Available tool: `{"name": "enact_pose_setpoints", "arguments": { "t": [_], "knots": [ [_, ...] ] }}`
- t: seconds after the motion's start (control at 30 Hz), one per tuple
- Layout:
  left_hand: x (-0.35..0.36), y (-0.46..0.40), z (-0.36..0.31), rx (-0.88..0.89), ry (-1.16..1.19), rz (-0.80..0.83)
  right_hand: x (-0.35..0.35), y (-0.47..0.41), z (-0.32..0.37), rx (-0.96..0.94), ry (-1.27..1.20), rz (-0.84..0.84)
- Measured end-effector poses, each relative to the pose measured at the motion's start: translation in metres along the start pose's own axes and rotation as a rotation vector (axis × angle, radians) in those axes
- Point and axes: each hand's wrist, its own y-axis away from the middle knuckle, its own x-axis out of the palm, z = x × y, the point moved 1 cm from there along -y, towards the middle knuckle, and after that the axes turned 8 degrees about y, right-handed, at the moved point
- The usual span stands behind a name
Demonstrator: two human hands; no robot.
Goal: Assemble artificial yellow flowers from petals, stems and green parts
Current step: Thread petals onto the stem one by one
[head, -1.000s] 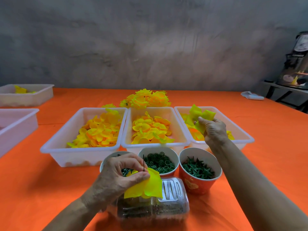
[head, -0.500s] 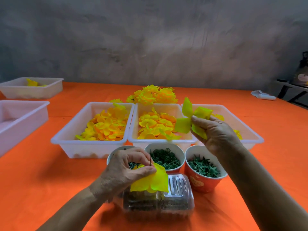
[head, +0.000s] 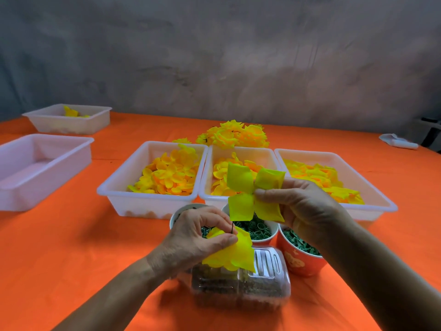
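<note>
My left hand (head: 193,237) pinches a thin dark stem (head: 232,227) with yellow petals (head: 232,253) threaded on it, held over a clear plastic box (head: 241,286). My right hand (head: 303,206) pinches a four-lobed yellow petal piece (head: 253,192) by its centre, just above and right of the stem tip. Three white trays of yellow petals stand behind: left (head: 119,187), middle (head: 241,149), right (head: 372,187). Cups hold green rings (head: 255,229) and green pieces (head: 300,243). Finished yellow flowers (head: 235,136) are piled beyond the trays.
An orange cloth (head: 71,247) covers the table. An empty white tray (head: 35,168) and another with a few petals (head: 69,117) sit at the left. A small white object (head: 397,141) lies far right. A grey wall stands behind.
My right hand lifted the petal piece out of the right tray and carried it left and nearer, toward the stem. My left hand kept holding the stem and petals.
</note>
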Motion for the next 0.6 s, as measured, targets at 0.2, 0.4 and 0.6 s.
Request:
{"name": "enact_pose_setpoints", "arguments": {
  "t": [0.2,0.4,0.6],
  "knots": [
    [-0.002,0.002,-0.005,-0.054,-0.007,-0.024,0.006,-0.002,-0.005,0.013,0.011,0.04],
    [-0.015,0.002,-0.009,-0.118,0.155,0.005,0.01,-0.004,-0.003,0.042,0.042,0.063],
    [-0.031,-0.002,-0.027,-0.127,0.414,-0.114,0.017,-0.006,-0.007,0.061,0.094,0.081]
  ]
}}
